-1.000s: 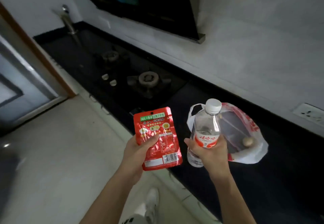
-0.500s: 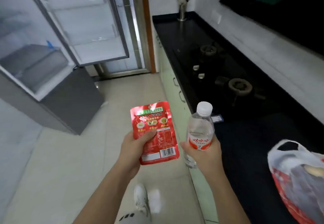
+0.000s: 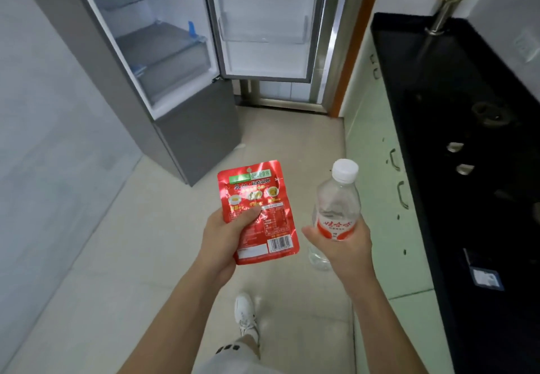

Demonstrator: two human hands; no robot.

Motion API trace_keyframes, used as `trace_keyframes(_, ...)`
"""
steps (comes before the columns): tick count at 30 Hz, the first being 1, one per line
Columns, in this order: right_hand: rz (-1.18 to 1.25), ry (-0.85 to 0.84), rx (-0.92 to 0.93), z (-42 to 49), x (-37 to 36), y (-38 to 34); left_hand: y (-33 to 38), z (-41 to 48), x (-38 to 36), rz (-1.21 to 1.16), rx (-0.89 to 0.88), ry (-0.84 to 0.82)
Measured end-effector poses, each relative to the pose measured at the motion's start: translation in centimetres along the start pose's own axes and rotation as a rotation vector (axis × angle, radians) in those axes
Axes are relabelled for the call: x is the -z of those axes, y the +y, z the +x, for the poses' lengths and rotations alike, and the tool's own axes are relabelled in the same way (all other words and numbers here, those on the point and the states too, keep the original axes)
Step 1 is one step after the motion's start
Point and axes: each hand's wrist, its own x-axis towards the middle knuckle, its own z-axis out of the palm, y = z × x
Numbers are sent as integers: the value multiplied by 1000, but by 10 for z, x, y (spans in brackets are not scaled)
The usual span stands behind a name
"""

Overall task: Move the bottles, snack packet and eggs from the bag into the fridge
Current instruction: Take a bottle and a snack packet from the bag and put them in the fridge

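Beside black counter (image 3: 467, 139), open fridge (image 3: 163, 52), tiled floor (image 3: 131, 256)

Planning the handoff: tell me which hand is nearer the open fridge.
Left. The left hand with the packet is on the fridge side; the right hand is toward the counter.

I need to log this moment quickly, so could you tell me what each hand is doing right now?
Left hand: closed on the red snack packet.
Right hand: closed around the clear water bottle.
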Motion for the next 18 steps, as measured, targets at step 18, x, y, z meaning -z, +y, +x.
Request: trace_keyframes(18,-94,-148,87,219,-197,-84,146,217,84,0,-91,104)
